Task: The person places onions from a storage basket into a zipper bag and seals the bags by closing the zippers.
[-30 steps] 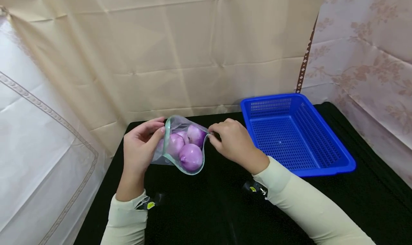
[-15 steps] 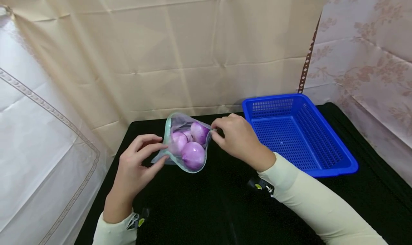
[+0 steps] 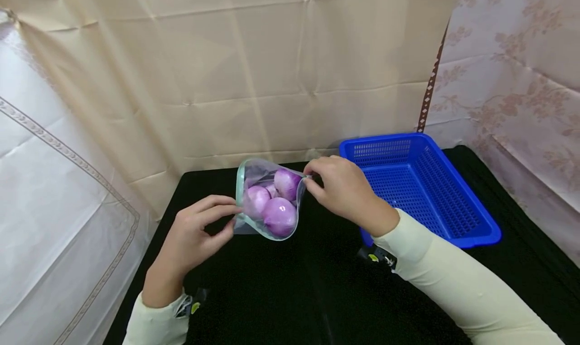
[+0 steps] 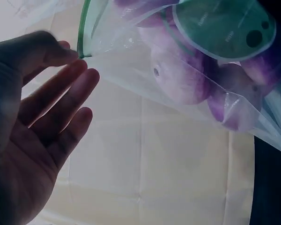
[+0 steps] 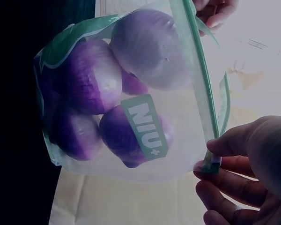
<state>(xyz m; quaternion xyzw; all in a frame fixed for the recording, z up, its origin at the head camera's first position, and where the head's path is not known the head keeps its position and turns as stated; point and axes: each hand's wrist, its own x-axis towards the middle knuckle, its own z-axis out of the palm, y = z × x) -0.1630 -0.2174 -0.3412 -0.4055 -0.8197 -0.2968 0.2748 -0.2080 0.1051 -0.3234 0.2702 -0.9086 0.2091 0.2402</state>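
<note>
A clear zip-lock bag (image 3: 242, 184) with green-edged lips stands between my hands, its mouth spread open toward me. Several purple onions (image 3: 280, 217) fill it, showing through the mouth in the head view. My left hand (image 3: 195, 229) pinches the left end of the mouth between thumb and fingertips; the left wrist view has its other fingers stretched out beneath. At the opposite end, my right hand (image 3: 342, 186) grips the corner of the zip strip (image 5: 203, 89) between thumb and forefinger. Seen from the right wrist, the bag's printed label (image 5: 146, 127) lies over the onions.
A blue plastic basket (image 3: 471, 206) with slotted walls stands right of the bag, partly behind my right forearm. Black cloth (image 3: 290, 294) covers the table. A beige curtain (image 3: 272, 83) hangs behind, with patterned cloth (image 3: 521, 83) on the right.
My left hand has come down from the upper left rim to the mouth's left corner and pinches there. My right hand and the bag have shifted slightly right.
</note>
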